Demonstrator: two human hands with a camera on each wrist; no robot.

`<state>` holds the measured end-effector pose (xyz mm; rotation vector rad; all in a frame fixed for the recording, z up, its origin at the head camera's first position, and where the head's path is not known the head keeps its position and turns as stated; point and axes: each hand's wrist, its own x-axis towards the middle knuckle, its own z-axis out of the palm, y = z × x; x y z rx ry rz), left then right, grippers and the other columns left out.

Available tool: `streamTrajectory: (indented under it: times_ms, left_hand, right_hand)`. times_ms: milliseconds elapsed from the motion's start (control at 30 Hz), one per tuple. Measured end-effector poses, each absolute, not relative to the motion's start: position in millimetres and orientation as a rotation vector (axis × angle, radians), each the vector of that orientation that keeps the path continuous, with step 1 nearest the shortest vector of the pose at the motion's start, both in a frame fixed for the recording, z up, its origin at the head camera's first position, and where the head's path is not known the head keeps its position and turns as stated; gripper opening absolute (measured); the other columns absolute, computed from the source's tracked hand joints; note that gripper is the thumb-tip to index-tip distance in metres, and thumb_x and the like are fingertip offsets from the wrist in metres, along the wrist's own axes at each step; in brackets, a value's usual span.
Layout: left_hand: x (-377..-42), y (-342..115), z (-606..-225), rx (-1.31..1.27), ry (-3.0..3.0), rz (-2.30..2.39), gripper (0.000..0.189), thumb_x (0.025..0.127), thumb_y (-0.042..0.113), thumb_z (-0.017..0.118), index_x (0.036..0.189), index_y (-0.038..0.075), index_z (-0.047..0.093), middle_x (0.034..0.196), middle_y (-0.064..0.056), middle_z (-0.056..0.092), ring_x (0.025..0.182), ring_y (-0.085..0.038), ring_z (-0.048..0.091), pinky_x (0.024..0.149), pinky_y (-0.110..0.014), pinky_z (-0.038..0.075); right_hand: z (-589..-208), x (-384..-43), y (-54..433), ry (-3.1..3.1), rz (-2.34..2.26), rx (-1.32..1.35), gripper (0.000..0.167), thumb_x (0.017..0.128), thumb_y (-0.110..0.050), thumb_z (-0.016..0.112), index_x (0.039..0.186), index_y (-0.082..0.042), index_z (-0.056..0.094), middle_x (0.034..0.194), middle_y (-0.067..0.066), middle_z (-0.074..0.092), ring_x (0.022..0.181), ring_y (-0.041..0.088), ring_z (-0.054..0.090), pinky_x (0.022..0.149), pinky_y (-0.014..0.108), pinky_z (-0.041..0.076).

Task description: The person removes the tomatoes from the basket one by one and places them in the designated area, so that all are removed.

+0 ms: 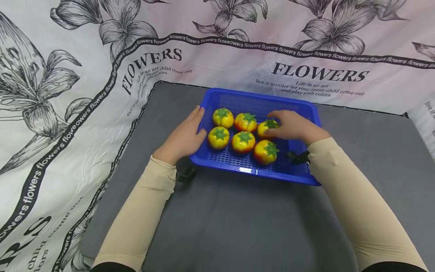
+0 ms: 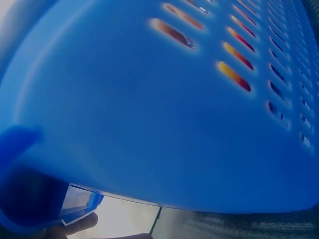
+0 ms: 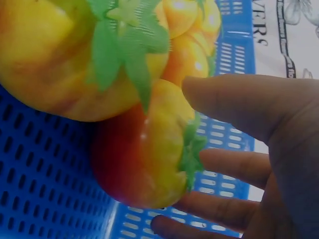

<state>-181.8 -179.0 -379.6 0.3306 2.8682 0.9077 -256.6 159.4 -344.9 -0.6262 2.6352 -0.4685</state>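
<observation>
Several glossy yellow-red toy tomatoes point(image 1: 243, 142) with green leafy tops lie in two rows inside a blue plastic basket point(image 1: 221, 162). At the right end of the back row, my right hand point(image 1: 295, 125) has its thumb and fingers round one tomato point(image 3: 149, 159), which sits in the basket. A nearer tomato point(image 3: 60, 64) overlaps it in the right wrist view. My left hand point(image 1: 185, 134) rests along the basket's left side, fingers straight and thumb at the rim. The left wrist view is mostly the basket's blue outer wall point(image 2: 124, 124), with fingertips low down.
The basket stands toward the back of a grey table point(image 1: 231, 219). Behind and to the left hangs a white flower-printed cloth point(image 1: 217, 68). A dark wrist-worn piece point(image 1: 185, 172) shows under the left wrist, and another point(image 1: 298, 157) reaches over the basket at the right wrist.
</observation>
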Motion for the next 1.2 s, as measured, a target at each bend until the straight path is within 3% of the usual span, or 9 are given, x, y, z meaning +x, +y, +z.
streamTrajectory:
  times_ms: [367,867,1200]
  left_hand:
    - [-182,-178,-382,0.351,2.866,0.924,0.07,0.106,0.024,0.043,0.168,0.005,0.017,0.176,-0.012,0.01,0.162,-0.029,0.016,0.129,-0.046,0.017]
    - [-180,-178,-381,0.347,2.85,0.94,0.071,0.106,0.024,0.042,0.169,0.005,0.015,0.177,-0.012,0.008,0.162,-0.03,0.014,0.13,-0.047,0.015]
    - [-179,-180,-384,0.363,2.836,0.963,0.07,0.108,0.024,0.04,0.169,0.007,0.013,0.177,-0.013,0.007,0.162,-0.03,0.013,0.13,-0.048,0.015]
  right_hand:
    - [-353,-258,160,2.621,-0.454,-0.555,0.075,0.096,-0.041,0.074,0.152,0.001,0.049,0.151,0.028,0.053,0.142,0.047,0.045,0.12,0.064,0.03]
    - [-355,-262,160,2.651,-0.44,-0.547,0.07,0.095,-0.04,0.076,0.146,0.003,0.056,0.143,0.028,0.059,0.135,0.046,0.052,0.117,0.063,0.036]
    - [-350,-258,163,2.682,-0.515,-0.474,0.076,0.092,-0.047,0.078,0.142,0.007,0.057,0.132,0.028,0.064,0.118,0.04,0.059,0.106,0.058,0.046]
